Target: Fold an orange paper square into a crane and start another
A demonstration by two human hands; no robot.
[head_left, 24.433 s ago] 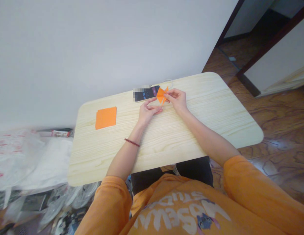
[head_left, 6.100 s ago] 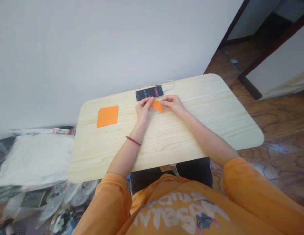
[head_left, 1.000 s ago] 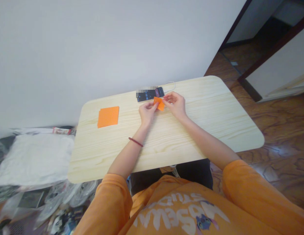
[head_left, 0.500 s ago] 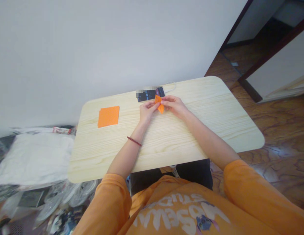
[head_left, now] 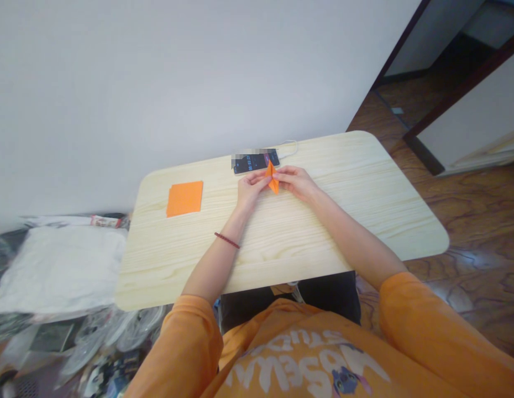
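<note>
Between my two hands is a small folded piece of orange paper, pointed at its top and bottom. My left hand pinches its left side, thumb on the near face. From the other side, my right hand grips the right edge between thumb and fingers. The fingertips behind the paper are partly hidden. Just beyond the hands lies a phone with a lit timer screen, its right part close behind the paper's tip. A stack of square orange paper rests to the left of my left hand.
The pale wooden table has rounded corners and stands against a white wall. A white cable runs from the phone. Left of the table are a white cloth bundle and plastic-wrapped items; a doorway opens at the far right.
The folded paper's top tip now looks narrower and more upright. Both hands keep their grip with only slight finger movement. The view has shifted a little.
</note>
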